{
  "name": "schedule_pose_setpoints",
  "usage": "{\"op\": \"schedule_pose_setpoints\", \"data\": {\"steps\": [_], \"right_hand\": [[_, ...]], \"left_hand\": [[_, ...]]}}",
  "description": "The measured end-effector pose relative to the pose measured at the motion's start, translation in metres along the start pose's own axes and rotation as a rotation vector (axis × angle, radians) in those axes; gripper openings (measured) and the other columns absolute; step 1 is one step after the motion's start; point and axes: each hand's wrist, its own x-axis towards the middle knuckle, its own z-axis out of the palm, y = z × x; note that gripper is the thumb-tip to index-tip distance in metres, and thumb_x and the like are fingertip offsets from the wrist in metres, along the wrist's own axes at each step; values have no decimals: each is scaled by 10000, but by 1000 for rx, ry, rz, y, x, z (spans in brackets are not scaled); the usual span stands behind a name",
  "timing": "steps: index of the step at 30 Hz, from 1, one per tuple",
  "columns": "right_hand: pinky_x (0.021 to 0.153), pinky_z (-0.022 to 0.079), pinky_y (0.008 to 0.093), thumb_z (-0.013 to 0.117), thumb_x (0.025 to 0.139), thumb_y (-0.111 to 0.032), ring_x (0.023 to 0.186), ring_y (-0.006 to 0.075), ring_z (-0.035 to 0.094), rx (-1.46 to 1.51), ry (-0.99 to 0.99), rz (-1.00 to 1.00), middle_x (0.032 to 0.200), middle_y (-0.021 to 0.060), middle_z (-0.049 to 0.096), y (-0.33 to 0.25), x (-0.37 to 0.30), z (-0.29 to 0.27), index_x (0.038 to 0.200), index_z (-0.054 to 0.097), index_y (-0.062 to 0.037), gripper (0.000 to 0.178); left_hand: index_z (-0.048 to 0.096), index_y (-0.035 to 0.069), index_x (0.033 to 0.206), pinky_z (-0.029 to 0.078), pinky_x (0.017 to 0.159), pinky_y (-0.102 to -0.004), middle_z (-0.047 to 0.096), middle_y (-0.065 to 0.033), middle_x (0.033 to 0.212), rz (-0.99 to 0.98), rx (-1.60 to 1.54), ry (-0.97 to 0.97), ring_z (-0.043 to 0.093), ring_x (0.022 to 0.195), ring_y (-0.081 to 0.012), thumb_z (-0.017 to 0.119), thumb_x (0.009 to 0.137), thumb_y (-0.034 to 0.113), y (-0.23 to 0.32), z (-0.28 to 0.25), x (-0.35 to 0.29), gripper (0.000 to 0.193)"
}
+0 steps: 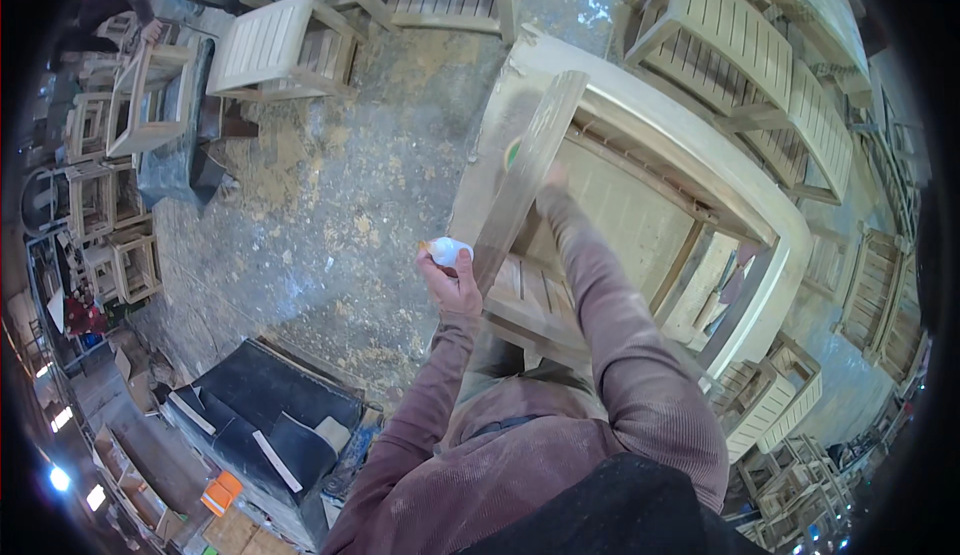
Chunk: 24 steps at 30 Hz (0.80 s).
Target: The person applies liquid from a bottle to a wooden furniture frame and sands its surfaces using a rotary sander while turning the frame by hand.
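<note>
My left hand is closed around a small white, rounded, bottle-like thing with an orange-brown tip. It is held just left of a long, flat wooden rail. That rail belongs to a pale wooden furniture frame in front of me. My right arm stretches over the frame, and my right hand is at the inner side of the rail. Blur and the small visible part of that hand hide its fingers. Beneath the frame is a pale work surface with a rounded edge; a round green mark shows beside the rail.
Slatted wooden chairs stand at the far left, with more chairs stacked at the far right. A black-topped bench is close by on my left, with an orange thing near it. Another person is at the far left.
</note>
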Motion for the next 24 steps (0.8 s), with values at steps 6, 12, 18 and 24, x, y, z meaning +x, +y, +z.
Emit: {"op": "schedule_pose_setpoints", "data": {"steps": [6, 12, 18, 24], "right_hand": [[882, 461, 424, 643, 710, -208, 1038, 354, 534, -826, -269, -321, 1233, 191, 455, -31, -118, -35, 1048, 545, -116, 364], [802, 495, 433, 645, 678, -301, 967, 358, 589, -802, -21, -184, 1093, 153, 553, -61, -210, -100, 1108, 519, -191, 461], [798, 509, 425, 726, 587, -285, 981, 353, 587, -791, 162, -351, 1174, 128, 523, -111, -361, -239, 1137, 526, -188, 593], [819, 511, 434, 766, 481, -172, 1014, 377, 574, -610, 217, -672, 1339, 210, 368, -112, -483, -318, 1096, 584, -160, 642]], "left_hand": [[363, -29, 1212, 448, 761, -332, 539, -125, 955, -8, 29, 20, 545, 853, -213, 599, 878, 275, 20, 6, -6, 510], [417, -26, 1114, 431, 829, -376, 532, -175, 957, 161, 194, 1, 563, 880, -312, 598, 857, 222, -16, -8, -12, 401], [461, 31, 1147, 451, 847, -385, 539, -167, 1060, 445, 45, -406, 568, 965, -315, 662, 801, 168, 71, 52, -69, 424], [529, 55, 1119, 459, 870, -350, 555, -110, 1080, 767, -88, -1169, 553, 1031, -241, 682, 778, 162, 192, 123, -177, 389]]}}
